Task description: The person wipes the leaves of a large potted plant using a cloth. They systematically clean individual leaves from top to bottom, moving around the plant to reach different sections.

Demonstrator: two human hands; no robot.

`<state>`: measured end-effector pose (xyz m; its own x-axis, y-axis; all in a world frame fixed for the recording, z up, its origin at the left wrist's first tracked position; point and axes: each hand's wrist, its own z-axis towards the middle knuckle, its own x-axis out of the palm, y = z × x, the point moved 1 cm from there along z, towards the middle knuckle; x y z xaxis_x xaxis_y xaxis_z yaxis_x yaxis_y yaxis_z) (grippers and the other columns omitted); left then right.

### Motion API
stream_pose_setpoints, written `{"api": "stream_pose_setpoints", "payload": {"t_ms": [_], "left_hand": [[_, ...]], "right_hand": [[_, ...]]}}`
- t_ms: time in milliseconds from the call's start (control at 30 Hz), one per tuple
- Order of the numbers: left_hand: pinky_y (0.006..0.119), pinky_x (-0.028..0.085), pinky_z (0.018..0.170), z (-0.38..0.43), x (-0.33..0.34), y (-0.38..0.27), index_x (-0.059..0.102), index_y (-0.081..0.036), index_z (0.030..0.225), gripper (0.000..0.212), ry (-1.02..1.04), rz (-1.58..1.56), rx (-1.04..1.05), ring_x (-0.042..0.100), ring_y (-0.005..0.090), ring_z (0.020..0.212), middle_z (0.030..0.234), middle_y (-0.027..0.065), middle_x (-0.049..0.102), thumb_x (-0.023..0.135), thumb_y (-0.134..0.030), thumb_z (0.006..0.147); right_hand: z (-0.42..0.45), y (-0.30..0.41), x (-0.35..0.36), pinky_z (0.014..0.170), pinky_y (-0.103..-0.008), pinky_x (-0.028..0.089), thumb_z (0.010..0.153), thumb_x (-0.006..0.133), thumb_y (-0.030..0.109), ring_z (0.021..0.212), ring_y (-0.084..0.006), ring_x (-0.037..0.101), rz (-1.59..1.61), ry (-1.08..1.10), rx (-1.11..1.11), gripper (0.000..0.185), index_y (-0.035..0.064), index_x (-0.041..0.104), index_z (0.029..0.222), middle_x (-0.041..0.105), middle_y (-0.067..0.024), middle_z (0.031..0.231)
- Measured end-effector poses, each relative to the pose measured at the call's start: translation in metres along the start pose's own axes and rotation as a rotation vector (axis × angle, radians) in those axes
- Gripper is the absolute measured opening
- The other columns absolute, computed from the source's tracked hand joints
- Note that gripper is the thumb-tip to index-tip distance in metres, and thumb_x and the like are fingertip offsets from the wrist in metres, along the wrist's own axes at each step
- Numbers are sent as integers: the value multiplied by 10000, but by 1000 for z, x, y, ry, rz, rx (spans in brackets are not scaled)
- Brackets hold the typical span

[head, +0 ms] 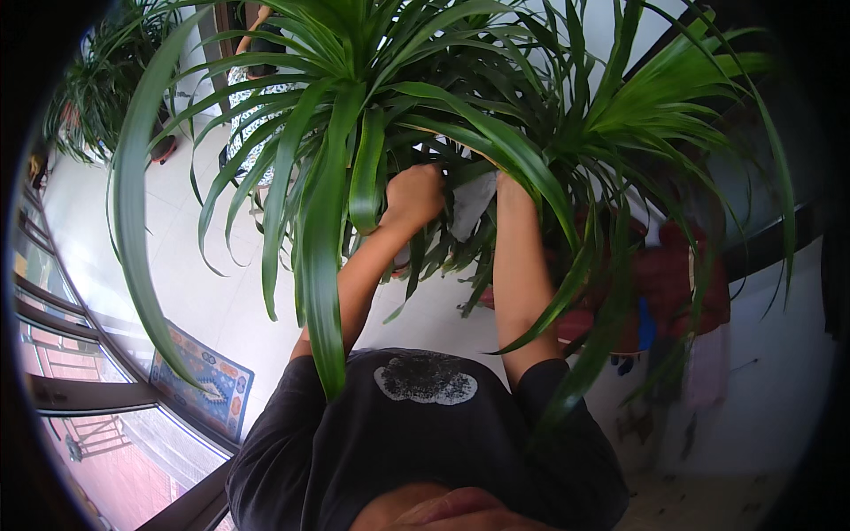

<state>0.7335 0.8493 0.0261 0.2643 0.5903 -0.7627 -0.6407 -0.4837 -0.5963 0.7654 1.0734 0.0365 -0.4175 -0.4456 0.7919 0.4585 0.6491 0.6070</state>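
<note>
A large potted-type plant with long strap-shaped green leaves fills the upper middle of the view, before my chest. My left hand reaches in among the leaves, its fingers curled and slightly blurred. Whether a leaf lies inside that fist cannot be seen. A pale grey-white piece, perhaps cloth or paper, shows between my two arms. Beside it, my right wrist goes up into the foliage. Leaves hide most of my right hand and its fingers. One long leaf arches across in front of the right wrist.
Another leafy plant stands at upper left. Near it is a person in patterned clothing, partly behind leaves. A blue patterned rug lies by a framed glass door. Dark red items are at right, along a wall.
</note>
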Motion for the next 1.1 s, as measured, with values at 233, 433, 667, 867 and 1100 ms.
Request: {"api": "stream_pose_setpoints", "payload": {"t_ms": [233,433,667,867,1100], "left_hand": [[476,522,764,-9,1,9,634,-84,1023,198,-126,-87,14,652,369,908,1002,168,676,560,-166,859],[493,514,774,-15,-8,13,557,-55,1160,295,-95,19,-85,646,405,898,1038,214,653,520,-162,888],[509,498,825,-12,-14,39,522,43,1169,388,-287,-74,134,618,461,911,1027,291,630,486,0,785],[495,513,797,-12,-26,39,516,34,1185,439,-142,40,131,627,429,942,1067,264,632,545,-56,756],[487,519,794,-6,-21,50,536,-21,1135,350,-16,208,43,637,390,965,1129,191,632,532,-96,793]], "right_hand": [[-12,-16,-2,955,-488,482,906,564,179,1061,-268,617,-19,96,38,240,77,655,1103,658,-108,1164],[-9,-54,-5,953,-493,480,911,558,184,1063,-269,616,-53,153,69,241,77,653,1105,658,-108,1165],[-33,-119,3,811,-426,557,991,419,234,904,-258,679,-158,-149,236,305,33,647,1010,707,-123,980],[-96,-165,8,832,-349,521,970,474,117,974,-198,630,-169,-217,235,205,43,591,1120,643,-100,1087],[-153,-211,-25,423,-360,457,964,527,171,518,-193,544,-323,-147,354,117,69,583,973,598,-77,753]]}}
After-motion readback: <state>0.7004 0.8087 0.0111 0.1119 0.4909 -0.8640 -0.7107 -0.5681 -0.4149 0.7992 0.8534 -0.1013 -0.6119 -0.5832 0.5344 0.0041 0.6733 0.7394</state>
